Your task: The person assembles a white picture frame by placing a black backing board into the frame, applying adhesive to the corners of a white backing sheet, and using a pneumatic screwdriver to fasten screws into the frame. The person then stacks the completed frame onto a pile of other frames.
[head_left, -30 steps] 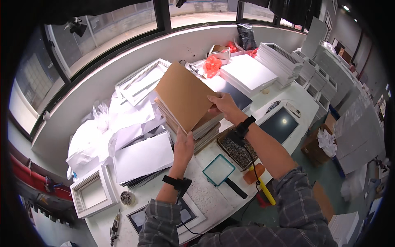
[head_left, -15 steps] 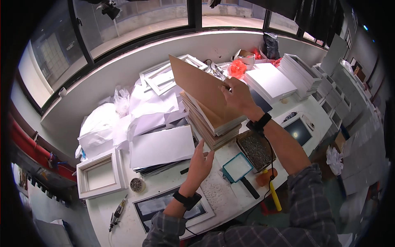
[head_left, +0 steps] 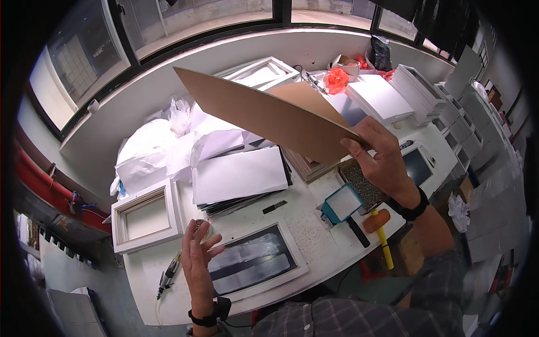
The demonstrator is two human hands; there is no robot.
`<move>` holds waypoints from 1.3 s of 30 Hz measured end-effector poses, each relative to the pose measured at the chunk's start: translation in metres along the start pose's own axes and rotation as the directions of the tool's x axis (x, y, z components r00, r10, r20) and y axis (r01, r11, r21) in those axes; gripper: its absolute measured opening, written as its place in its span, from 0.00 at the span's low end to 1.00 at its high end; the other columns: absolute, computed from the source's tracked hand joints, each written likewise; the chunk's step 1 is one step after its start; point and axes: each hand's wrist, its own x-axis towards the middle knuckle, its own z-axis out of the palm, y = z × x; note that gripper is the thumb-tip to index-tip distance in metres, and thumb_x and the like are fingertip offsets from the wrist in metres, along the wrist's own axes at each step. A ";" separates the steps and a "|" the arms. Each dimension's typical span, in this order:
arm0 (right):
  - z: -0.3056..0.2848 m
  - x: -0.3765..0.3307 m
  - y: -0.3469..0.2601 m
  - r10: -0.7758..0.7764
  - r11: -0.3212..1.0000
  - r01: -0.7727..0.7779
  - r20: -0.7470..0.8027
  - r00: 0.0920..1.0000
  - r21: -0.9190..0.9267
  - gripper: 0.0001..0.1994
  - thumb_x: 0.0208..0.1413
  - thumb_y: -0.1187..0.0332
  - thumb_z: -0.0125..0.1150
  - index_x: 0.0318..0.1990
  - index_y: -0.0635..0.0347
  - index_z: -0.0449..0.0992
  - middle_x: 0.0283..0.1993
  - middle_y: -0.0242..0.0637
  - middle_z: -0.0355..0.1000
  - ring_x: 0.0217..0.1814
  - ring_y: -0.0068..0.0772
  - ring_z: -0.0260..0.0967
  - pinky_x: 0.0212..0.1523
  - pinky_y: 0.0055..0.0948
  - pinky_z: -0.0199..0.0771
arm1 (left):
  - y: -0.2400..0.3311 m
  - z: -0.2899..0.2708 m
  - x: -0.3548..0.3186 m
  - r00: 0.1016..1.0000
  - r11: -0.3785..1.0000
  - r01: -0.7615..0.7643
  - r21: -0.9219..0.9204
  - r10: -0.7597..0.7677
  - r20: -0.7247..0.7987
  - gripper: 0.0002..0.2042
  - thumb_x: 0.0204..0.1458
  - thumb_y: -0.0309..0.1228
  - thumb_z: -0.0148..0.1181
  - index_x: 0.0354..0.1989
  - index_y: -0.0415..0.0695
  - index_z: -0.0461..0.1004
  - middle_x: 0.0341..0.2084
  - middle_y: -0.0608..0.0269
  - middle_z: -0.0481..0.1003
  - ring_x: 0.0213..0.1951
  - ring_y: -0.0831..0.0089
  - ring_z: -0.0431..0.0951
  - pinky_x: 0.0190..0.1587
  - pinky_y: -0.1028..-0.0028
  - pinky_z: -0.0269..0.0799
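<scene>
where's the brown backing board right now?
In the head view the brown backing board is lifted off the table, tilted, upper centre, pinched at its right corner by the right hand, above the white sheet stack.

**Count of things on the bench**

One brown backing board [head_left: 269,115] is raised above the table; two hands are in view, the left hand [head_left: 197,259] and the right hand [head_left: 382,157]. Two white frames lie near the front: one deep empty frame [head_left: 147,216] and one glazed frame [head_left: 255,265]. One stack of white sheets [head_left: 238,175], one yellow-handled mallet [head_left: 379,227], one tray of small fasteners [head_left: 364,184], one roll of tape [head_left: 203,227]
</scene>
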 end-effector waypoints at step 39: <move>0.240 -0.349 -0.155 0.150 0.338 -0.831 0.846 0.512 0.443 0.22 0.77 0.53 0.45 0.53 0.68 0.72 0.38 0.26 0.69 0.41 0.16 0.61 0.44 0.22 0.67 | -0.099 -0.241 -0.425 0.703 0.901 0.429 -0.063 -0.377 -0.603 0.21 0.72 0.39 0.48 0.62 0.33 0.70 0.54 0.57 0.77 0.54 0.70 0.76 0.61 0.71 0.68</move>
